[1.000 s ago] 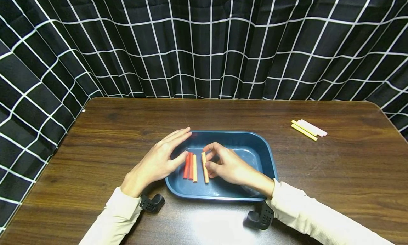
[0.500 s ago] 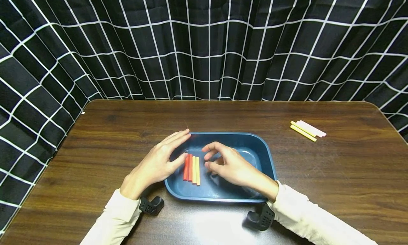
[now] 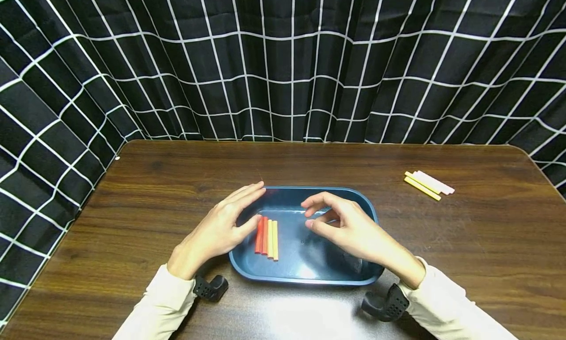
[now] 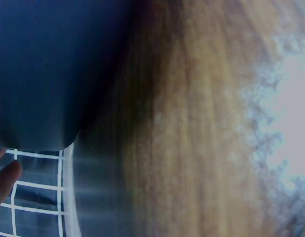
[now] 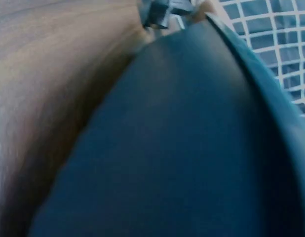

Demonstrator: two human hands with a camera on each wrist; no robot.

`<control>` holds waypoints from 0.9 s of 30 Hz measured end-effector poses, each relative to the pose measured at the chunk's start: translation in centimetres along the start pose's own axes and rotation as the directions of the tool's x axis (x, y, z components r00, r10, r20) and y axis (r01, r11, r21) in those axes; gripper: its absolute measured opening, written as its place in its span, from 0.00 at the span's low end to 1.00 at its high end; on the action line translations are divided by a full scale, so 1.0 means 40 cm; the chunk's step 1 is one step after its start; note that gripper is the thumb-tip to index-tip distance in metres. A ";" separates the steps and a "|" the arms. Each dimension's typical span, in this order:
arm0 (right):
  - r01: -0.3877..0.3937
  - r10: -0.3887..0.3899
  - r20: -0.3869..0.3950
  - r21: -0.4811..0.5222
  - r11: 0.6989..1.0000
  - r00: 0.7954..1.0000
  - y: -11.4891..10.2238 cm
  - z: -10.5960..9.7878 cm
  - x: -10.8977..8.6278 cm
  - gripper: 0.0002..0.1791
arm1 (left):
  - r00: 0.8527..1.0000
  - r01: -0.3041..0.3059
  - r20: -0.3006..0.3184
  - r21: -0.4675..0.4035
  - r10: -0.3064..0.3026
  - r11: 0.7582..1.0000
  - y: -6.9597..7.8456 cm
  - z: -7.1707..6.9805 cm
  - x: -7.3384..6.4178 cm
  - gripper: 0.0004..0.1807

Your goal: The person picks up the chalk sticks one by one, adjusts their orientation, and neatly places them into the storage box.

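Observation:
A blue tray (image 3: 305,282) with rounded corners stands on the table. On the left part of its floor, two red sticks (image 3: 264,237) lie side by side with two pale yellow sticks (image 3: 272,240). My left hand (image 3: 218,227) rests at the tray's left rim, fingers straight, thumb tip right by the red sticks. Over the right half of the tray hovers my right hand (image 3: 349,227), fingers loosely bent and nothing between them. Both wrist views mostly show the tray's outer wall (image 4: 49,64), blurred; the sticks are hidden there.
Several more sticks, yellow (image 3: 422,188) and pale pink (image 3: 435,182), lie in a small bunch on the wooden table (image 3: 177,163) at the back right. A dark curtain (image 3: 283,60) with a white grid hangs behind the table's far edge.
My right hand has let go of a pale yellow stick, now lying against the other one, and has moved right, away from the row. My left hand has stayed at the rim.

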State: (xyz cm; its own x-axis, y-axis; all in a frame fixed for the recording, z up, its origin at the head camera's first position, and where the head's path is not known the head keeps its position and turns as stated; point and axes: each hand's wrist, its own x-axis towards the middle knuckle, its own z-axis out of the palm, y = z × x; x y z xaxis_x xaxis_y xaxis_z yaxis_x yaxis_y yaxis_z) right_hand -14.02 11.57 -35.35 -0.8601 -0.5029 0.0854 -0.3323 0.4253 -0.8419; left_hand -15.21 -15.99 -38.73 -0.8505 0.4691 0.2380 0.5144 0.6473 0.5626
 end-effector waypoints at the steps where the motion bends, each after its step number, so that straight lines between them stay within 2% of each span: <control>1: 0.001 -0.001 -0.011 -0.004 1.000 1.000 -0.001 -0.007 -0.004 0.16 | 1.000 -0.003 -0.002 0.004 0.003 1.000 0.000 0.000 0.000 0.31; 6: 0.027 -0.027 -0.056 -0.006 1.000 0.998 0.000 -0.044 -0.023 0.15 | 0.999 -0.036 -0.027 0.013 0.036 0.999 -0.004 0.002 0.000 0.31; 13: 0.072 -0.069 -0.126 0.023 0.997 0.990 0.019 -0.095 -0.054 0.15 | 1.000 -0.009 -0.003 0.000 0.009 1.000 -0.004 0.003 0.000 0.31; 19: 0.119 -0.114 -0.208 0.012 0.993 0.971 0.049 -0.154 -0.072 0.19 | 0.998 -0.055 -0.028 0.012 0.056 0.998 -0.008 0.007 0.004 0.30; 23: 0.075 -0.081 -0.262 -0.033 0.997 0.962 0.072 -0.206 -0.078 0.20 | 0.997 -0.063 -0.033 0.015 0.063 0.998 -0.008 0.006 0.004 0.30; 27: 0.004 -0.034 -0.282 -0.104 0.995 0.959 0.092 -0.247 -0.082 0.18 | 0.998 -0.060 -0.035 0.017 0.060 0.998 -0.010 0.003 0.001 0.30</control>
State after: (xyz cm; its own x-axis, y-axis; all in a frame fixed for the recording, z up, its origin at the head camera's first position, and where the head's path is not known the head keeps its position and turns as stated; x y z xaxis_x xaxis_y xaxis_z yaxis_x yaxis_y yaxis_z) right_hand -16.23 22.21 -33.47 -0.9227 -0.2844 0.2604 -0.3743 0.4988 -0.7817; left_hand -15.43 -16.15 -39.03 -0.8214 0.4856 0.2992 0.5659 0.6280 0.5342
